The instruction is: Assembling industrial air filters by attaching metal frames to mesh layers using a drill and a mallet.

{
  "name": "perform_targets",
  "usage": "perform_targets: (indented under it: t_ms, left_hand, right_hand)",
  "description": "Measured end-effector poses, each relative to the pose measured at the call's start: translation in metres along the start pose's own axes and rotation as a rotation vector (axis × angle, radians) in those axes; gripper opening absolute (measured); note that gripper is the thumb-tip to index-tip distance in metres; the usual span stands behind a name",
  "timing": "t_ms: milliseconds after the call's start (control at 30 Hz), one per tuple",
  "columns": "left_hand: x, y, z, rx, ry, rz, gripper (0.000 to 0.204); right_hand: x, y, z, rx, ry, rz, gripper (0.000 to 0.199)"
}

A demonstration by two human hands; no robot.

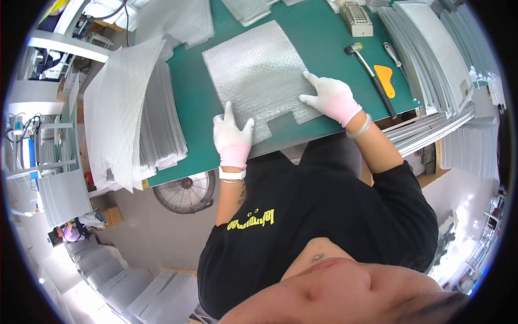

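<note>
A silver sheet of metal mesh (259, 65) with a rectangular notch in its near edge lies flat on the green work table (199, 116) in front of me. My left hand (233, 134), in a white glove with a pink cuff, rests at the sheet's lower left edge. Its index finger points away from me and the thumb is spread to the right. At the lower right edge of the sheet, my right hand (331, 100) wears a matching glove. There the index finger and thumb stretch apart toward the mesh, while the other fingers are partly hidden.
Stacked mesh sheets (129, 108) stand on the left, with more panels (426, 54) at the right. A hammer (372, 78), a yellow scraper (384, 81) and a screwdriver (393, 54) lie right of my right hand. Beyond them sits a slotted beige block (357, 21). A floor fan (186, 191) stands below the table.
</note>
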State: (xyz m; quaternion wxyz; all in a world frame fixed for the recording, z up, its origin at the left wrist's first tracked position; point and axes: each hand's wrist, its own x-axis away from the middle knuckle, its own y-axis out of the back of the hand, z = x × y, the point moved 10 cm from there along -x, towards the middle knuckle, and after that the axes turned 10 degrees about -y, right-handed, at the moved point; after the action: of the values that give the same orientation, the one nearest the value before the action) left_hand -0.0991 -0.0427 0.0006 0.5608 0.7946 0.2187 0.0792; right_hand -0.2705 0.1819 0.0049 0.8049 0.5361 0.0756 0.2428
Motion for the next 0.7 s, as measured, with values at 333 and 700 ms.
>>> perform_targets:
  t_ms: [333, 700]
  left_hand:
    - [0.003, -0.012, -0.015, -0.150, -0.306, 0.224, 0.068]
    - [0.113, 0.034, 0.040, 0.679, -0.038, -0.196, 0.022]
  right_hand:
    - [-0.122, 0.121, -0.162, 0.416, 0.098, -0.580, 0.045]
    - [-0.027, 0.144, -0.072, -0.016, 0.267, -0.621, 0.028]
